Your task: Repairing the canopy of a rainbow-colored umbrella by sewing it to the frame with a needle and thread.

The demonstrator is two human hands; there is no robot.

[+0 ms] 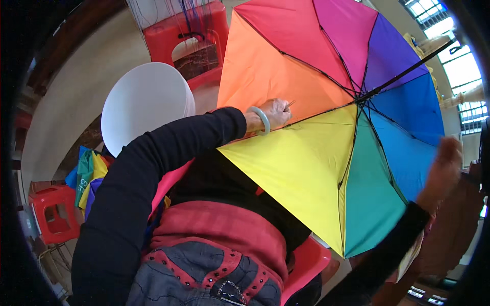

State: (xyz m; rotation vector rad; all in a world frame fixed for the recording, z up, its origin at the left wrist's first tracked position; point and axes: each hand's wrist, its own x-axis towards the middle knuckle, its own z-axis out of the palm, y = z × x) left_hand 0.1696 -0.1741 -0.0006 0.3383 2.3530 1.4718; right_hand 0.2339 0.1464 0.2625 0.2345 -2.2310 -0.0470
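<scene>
Orange umbrella panel [260,71] beneath left fingers [282,108], thin needle-like piece [291,103] in their pinch; right fingers [449,148] blurred, state unclear

Left hand [277,115] extends forward, fingers [284,107] curled in — right hand [443,166] raised out wide, blurred.

from my end i saw long black sleeves [168,153], creased along the arm, and a pale, smooth bangle [266,124] around the left wrist [253,122]. a wide red band [214,222] wrapped the waist, above dark grey cloth [166,280] with red trim [227,264] and small dark studs.
</scene>
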